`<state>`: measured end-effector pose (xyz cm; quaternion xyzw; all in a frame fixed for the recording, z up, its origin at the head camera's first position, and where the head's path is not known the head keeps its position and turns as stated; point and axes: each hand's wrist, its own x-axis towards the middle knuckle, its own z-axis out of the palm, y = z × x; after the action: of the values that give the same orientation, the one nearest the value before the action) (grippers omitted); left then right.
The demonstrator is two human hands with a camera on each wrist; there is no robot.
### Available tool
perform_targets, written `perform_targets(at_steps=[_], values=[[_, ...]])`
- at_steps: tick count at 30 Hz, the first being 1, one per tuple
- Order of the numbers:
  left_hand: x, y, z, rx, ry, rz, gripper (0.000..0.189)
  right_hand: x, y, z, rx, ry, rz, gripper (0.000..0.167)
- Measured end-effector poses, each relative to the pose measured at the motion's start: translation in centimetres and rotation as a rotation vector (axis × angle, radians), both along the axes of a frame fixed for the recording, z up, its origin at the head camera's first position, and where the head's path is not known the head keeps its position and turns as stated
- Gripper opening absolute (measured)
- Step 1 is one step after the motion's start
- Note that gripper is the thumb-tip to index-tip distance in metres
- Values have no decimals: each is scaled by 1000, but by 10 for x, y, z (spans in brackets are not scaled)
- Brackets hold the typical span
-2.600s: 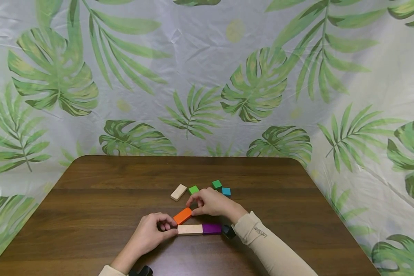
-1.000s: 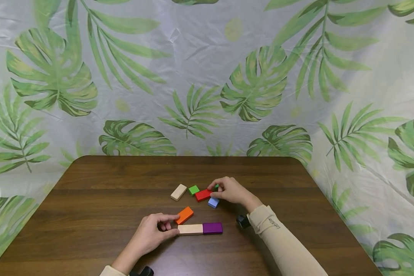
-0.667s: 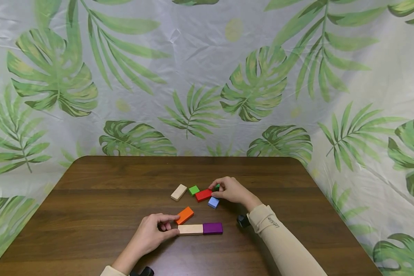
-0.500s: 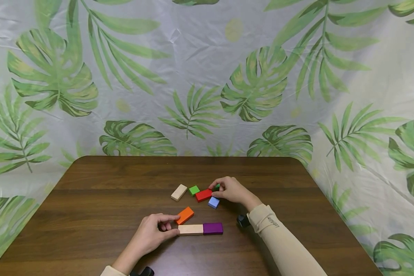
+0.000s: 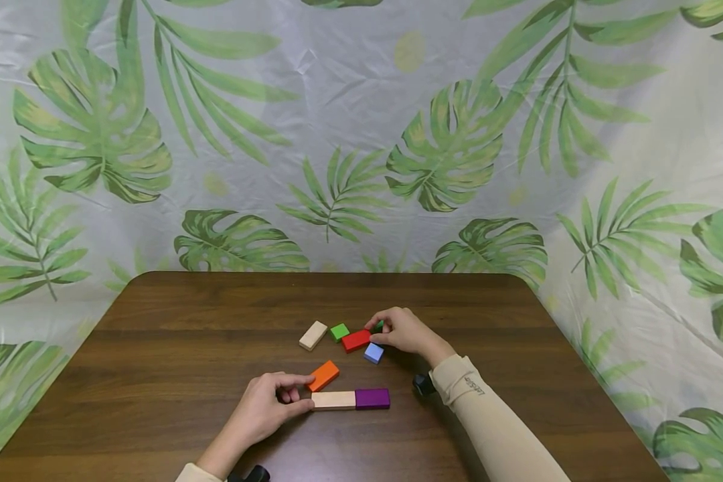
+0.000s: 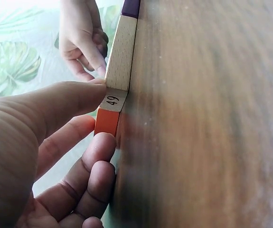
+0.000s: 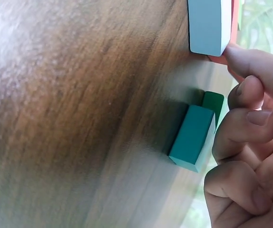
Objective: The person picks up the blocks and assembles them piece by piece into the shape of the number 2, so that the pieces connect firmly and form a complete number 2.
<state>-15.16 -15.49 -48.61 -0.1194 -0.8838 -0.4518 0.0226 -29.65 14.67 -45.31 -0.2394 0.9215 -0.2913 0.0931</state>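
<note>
A leaf-print cloth point(image 5: 337, 114) hangs behind a dark wooden table point(image 5: 156, 328). Over the table reach a person's two sleeved arms, the hands well apart.

The right hand point(image 5: 400, 333) pinches the near end of a red block point(image 5: 356, 341) between thumb and forefinger, its other fingers curled. That is the change: about two and a half seconds ago this hand was at the orange block point(image 5: 323, 376) — now the work has shifted to the loose group farther back, and the orange one is left to the left hand point(image 5: 274, 398). That hand has barely stirred; its forefinger touches the orange block and its thumb rests against the end of the long pale block point(image 5: 334, 401), steadying rather than gripping, I judge.

The long pale block lies end to end with a purple block point(image 5: 372, 399); the orange one slants away from its left corner — whether they touch I cannot tell.

Around the red block lie a loose pale block point(image 5: 313, 335), a light blue block point(image 5: 373, 353) and a light green block point(image 5: 340, 332). A teal block point(image 7: 193, 135) and a dark green block point(image 7: 213, 105) sit near the right hand's curled fingers.
</note>
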Motion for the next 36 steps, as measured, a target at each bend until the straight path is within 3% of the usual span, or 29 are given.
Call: perform_targets(at_steps=[14,36], values=[[0,0,0,-3,2,1,30,3,-7,7,-6,-82,1,19],[1,1,2,9,-25,3,31,9,-15,10,18,-125,56,16]])
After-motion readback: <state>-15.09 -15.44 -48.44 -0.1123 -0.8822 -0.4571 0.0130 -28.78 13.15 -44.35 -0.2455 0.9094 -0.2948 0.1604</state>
